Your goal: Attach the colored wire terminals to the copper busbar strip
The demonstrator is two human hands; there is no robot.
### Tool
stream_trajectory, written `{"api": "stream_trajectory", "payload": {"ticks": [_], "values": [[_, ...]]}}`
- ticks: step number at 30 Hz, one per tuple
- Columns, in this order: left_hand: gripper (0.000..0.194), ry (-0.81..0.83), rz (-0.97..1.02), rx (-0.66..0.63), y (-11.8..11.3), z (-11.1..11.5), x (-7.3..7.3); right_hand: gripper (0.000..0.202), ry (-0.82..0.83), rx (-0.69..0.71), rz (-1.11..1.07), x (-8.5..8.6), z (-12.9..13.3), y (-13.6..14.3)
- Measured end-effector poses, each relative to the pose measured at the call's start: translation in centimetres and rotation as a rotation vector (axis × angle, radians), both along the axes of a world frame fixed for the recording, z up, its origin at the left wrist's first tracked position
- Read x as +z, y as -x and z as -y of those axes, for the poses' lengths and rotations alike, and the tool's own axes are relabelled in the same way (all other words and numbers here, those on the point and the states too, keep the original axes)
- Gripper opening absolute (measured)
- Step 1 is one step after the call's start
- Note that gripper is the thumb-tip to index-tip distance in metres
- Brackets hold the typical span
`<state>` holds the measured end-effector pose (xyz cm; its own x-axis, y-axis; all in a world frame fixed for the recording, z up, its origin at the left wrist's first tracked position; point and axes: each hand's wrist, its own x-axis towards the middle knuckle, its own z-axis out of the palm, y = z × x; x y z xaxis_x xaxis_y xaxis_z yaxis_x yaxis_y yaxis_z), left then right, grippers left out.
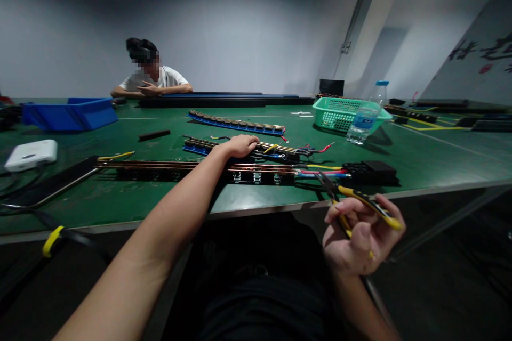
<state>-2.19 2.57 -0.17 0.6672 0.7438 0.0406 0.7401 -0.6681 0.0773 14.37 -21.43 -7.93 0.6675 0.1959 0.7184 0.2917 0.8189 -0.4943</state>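
My left hand (242, 146) reaches over the long copper-railed strip (176, 165) and rests on a shorter blue-based rail assembly (196, 146); its fingers curl over the far side, and what they grip is hidden. In my right hand (360, 240) are pliers (370, 205) with yellow and black handles, their jaws pointing up and left near the red, blue and yellow wires (322, 172) at the strip's right end. Those wires run to a black block (370, 172). Another blue-based rail (236, 123) lies farther back.
A green basket (334, 115) and a water bottle (362, 125) stand at the right. On the left are a blue bin (70, 115), a white box (32, 154) and a black bar (154, 135). A person (152, 77) leans on the far edge.
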Motion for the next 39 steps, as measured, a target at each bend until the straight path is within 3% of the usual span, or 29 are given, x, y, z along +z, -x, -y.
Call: {"api": "stream_trajectory", "payload": {"ticks": [5, 13, 18, 23, 26, 30, 33, 36, 39], "values": [[0.044, -0.006, -0.015, -0.01, -0.1, -0.2, -0.1, 0.04, 0.044, 0.016, 0.117, -0.8, 1.3, 0.5], [0.044, 0.0, 0.003, -0.016, 0.0, -0.2, -0.1, 0.056, 0.289, 0.21, 0.472, -1.5, -1.0, -2.3], [0.044, 0.005, 0.0, -0.01, 0.0, -0.1, -0.1, 0.051, 0.4, 0.266, 0.685, -0.2, -1.4, -2.9], [0.045, -0.001, -0.003, -0.006, -0.1, -0.2, -0.2, 0.056, 0.387, 0.119, 1.057, 1.4, -1.7, -2.6], [0.044, -0.002, 0.008, -0.009, 0.0, -0.3, -0.3, 0.059, 0.421, 0.101, 1.158, 1.9, -1.8, -2.7], [0.043, -0.001, 0.013, -0.001, 0.0, -0.3, -0.3, 0.055, 0.589, 0.249, 1.089, 1.9, -1.2, -3.1], [0.043, -0.002, 0.002, -0.003, 0.0, -0.3, -0.2, 0.055, 0.661, 0.438, 0.956, 1.7, -0.6, -3.4], [0.044, 0.001, 0.003, -0.012, 0.0, -0.2, -0.1, 0.045, 0.6, 0.646, 0.684, 1.4, -0.7, -3.3], [0.045, 0.006, 0.004, -0.011, 0.0, 0.0, 0.0, 0.026, 0.51, 0.724, 0.329, 1.4, -1.7, -3.0]]}}
